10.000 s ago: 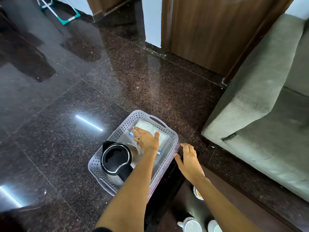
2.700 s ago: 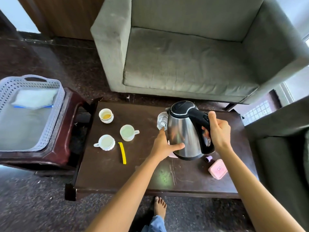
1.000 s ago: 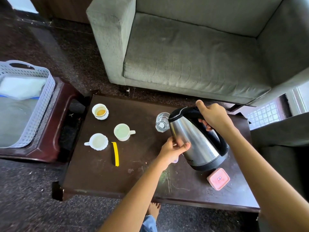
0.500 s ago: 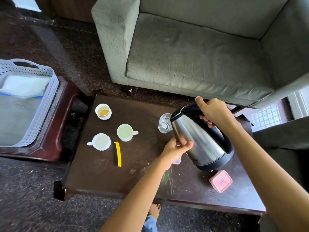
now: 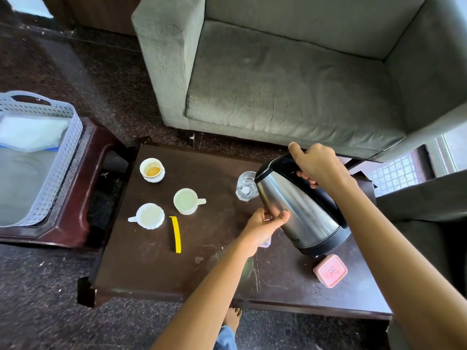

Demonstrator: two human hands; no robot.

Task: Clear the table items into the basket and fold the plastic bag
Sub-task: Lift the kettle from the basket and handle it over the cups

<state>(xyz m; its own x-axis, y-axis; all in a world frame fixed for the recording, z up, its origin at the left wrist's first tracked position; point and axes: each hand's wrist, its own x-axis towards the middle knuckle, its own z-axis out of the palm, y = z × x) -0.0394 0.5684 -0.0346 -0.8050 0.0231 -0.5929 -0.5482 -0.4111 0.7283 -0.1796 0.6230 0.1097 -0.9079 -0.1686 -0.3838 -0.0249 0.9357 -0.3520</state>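
Observation:
A steel kettle [image 5: 300, 213] with a black lid and handle is tilted left over a clear glass [image 5: 245, 186] on the dark table [image 5: 161, 271]. My right hand [image 5: 318, 165] grips its handle. My left hand [image 5: 265, 224] presses against the kettle's side, over a small pale object I cannot identify. Three white cups [image 5: 152, 170] [image 5: 186, 201] [image 5: 149, 215] and a yellow strip [image 5: 175, 233] lie at the table's left. A pink lidded box [image 5: 330, 271] sits near the kettle's base. The grey basket [image 5: 63, 157], far left, holds a folded plastic bag [image 5: 30, 132].
The basket rests on a dark red side table [image 5: 75, 218] left of the main table. A grey sofa [image 5: 290, 79] stands behind the table and a dark seat [image 5: 424, 203] to the right. My bare foot [image 5: 232, 320] shows under the table's front edge.
The kettle has been brought from the basket to the table and tipped left toward the glass. Over the last second both hands kept their grip while the view shifted slightly.

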